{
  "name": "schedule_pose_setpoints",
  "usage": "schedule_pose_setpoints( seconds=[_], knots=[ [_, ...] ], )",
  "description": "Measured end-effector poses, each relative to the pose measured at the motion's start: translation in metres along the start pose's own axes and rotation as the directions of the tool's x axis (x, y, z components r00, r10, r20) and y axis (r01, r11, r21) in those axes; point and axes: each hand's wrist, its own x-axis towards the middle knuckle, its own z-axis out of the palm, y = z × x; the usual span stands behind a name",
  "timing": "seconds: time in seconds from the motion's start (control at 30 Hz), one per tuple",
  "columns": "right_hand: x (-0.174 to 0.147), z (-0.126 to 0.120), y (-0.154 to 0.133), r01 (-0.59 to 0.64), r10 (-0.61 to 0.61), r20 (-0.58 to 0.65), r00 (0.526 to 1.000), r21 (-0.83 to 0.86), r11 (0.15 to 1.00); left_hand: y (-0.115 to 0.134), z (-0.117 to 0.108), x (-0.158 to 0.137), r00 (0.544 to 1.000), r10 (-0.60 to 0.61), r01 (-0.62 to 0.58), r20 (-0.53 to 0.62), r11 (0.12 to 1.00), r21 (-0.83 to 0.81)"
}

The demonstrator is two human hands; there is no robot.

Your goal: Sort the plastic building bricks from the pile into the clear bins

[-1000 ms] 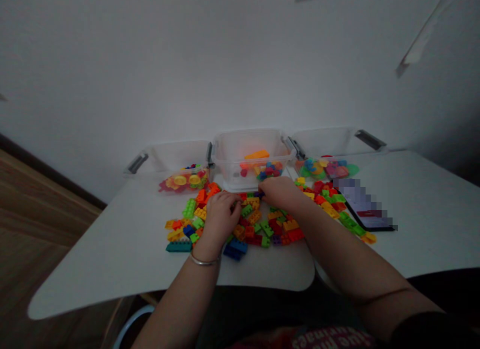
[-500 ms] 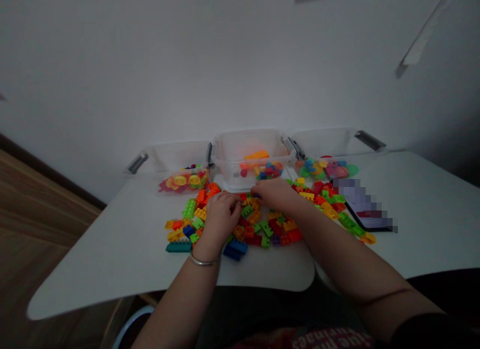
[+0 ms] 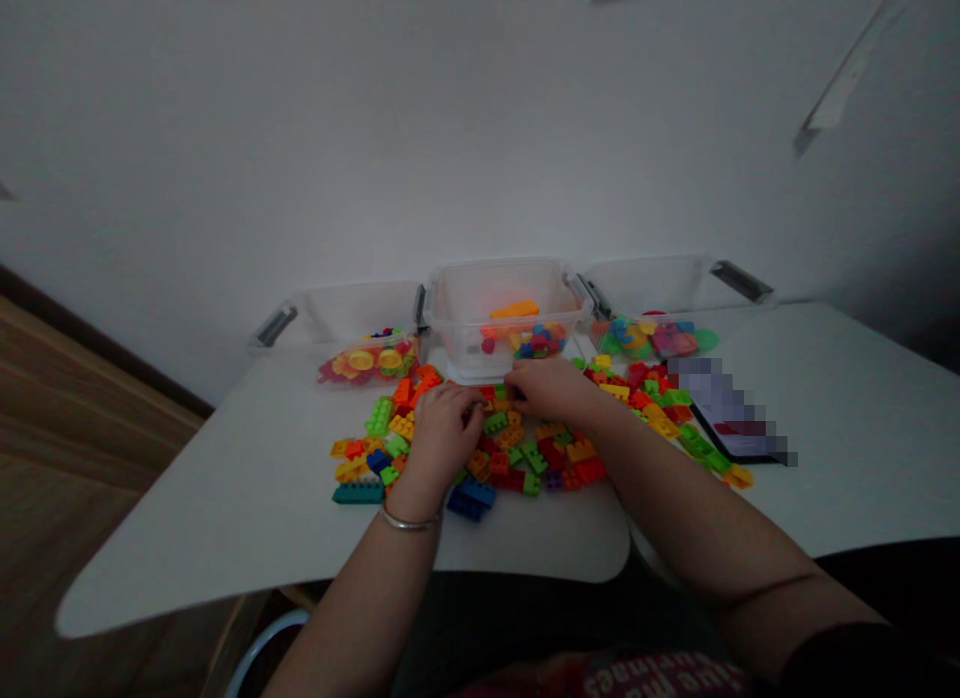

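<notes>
A spread of coloured toy building bricks lies on the white table. My left hand, above a metal bangle on the wrist, rests over the left-middle of the pile with its fingers curled down. Whatever its fingertips touch is hidden. My right hand reaches to the back of the pile, fingers bent inward and pressed together; what they hold, if anything, is too small and dark to make out. Between the hands sits a green brick. Blue bricks lie just below my left hand.
Along the wall stand three clear plastic bins: the left bin, the middle bin and the right bin, each with colourful pieces inside. A tablet with a partly pixelated screen lies right of the bricks. The table's rounded front edge is near.
My right hand has shifted very slightly, uncovering a green brick at the back beside its fingertips. My left hand stays almost in place.
</notes>
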Motion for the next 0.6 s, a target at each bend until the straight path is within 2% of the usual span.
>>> schedule_pose_setpoints(
  seconds=[0.1, 0.3, 0.5, 0.6],
  knots=[
    [-0.0012, -0.0016, 0.0002, 0.014, -0.014, -0.018, 1.000, 0.007, 1.000, -0.0004, 0.0008, 0.0000, 1.000, 0.000, 0.000, 0.002, 1.000, -0.006],
    [-0.0026, -0.0034, 0.0023, 0.074, -0.064, -0.135, 0.989, 0.076, 0.994, 0.0010, 0.0006, -0.0008, 0.999, -0.047, 0.047, -0.025, 0.999, -0.012],
    [0.0015, 0.0012, 0.0026, 0.149, -0.110, -0.187, 0.976, 0.208, 0.967, -0.0004, 0.0025, -0.0009, 0.999, -0.031, 0.031, -0.022, 0.999, -0.022],
    [0.0023, 0.0033, 0.0009, 0.148, -0.082, -0.201, 0.976, 0.341, 0.928, -0.0027, 0.0024, 0.0001, 0.998, -0.026, 0.024, -0.049, 0.999, -0.046]
  ],
)
